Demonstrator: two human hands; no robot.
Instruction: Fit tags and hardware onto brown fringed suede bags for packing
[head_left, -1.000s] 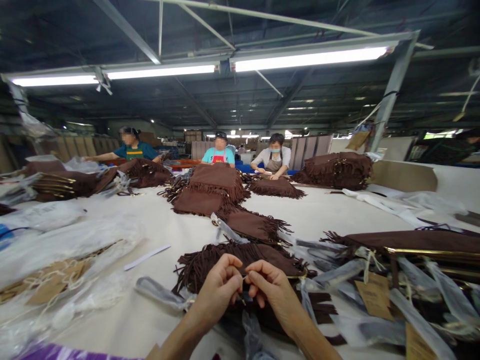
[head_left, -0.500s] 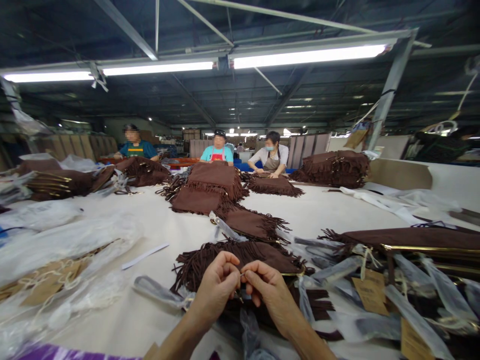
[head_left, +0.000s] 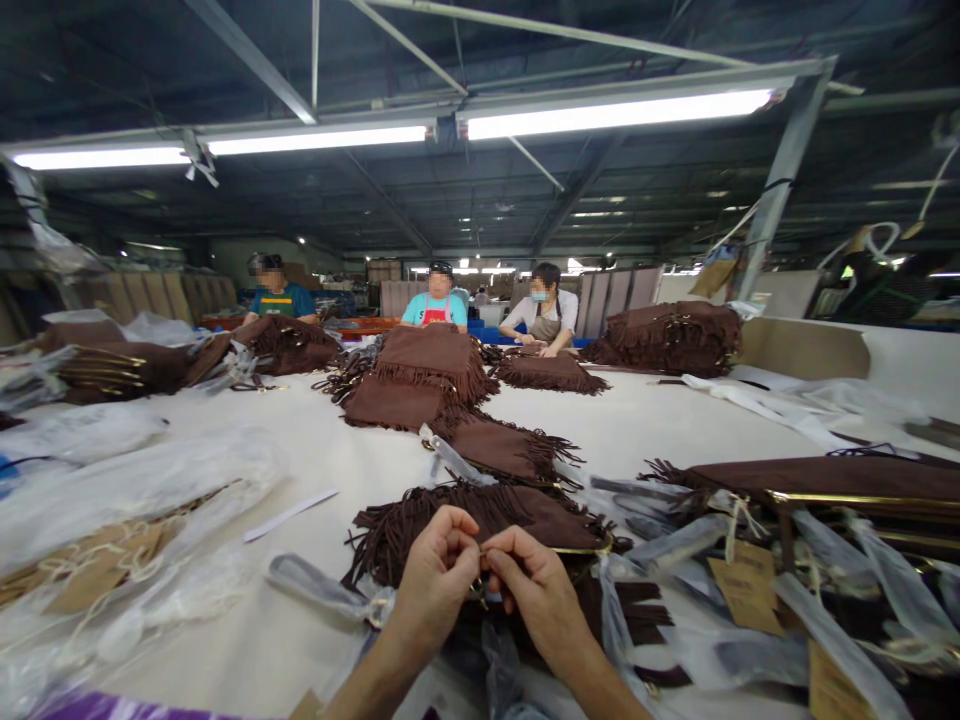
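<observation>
At the bottom centre, my left hand [head_left: 441, 570] and my right hand [head_left: 529, 580] meet fingertip to fingertip, both pinched closed. Between them is something small, with a bit of metal hanging below; its shape is too small to make out. Just beyond and partly under my hands lies a dark brown fringed bag [head_left: 525, 508] with a gold-coloured edge. A strap wrapped in clear plastic [head_left: 319, 583] sticks out to the left of my left hand.
Brown fringed bags [head_left: 427, 358] are stacked further back on the white table [head_left: 315, 450]. Plastic bags [head_left: 247, 470] and paper tags lie left. Gold-edged bags [head_left: 840, 475] with a brown tag [head_left: 744, 585] lie right. Across the table are several people, one handling a bag [head_left: 551, 370].
My hands stay together, with the fingertips shifted slightly. The hanging metal bit sits a little differently. Across the table, the person at the left has leaned and turned the head.
</observation>
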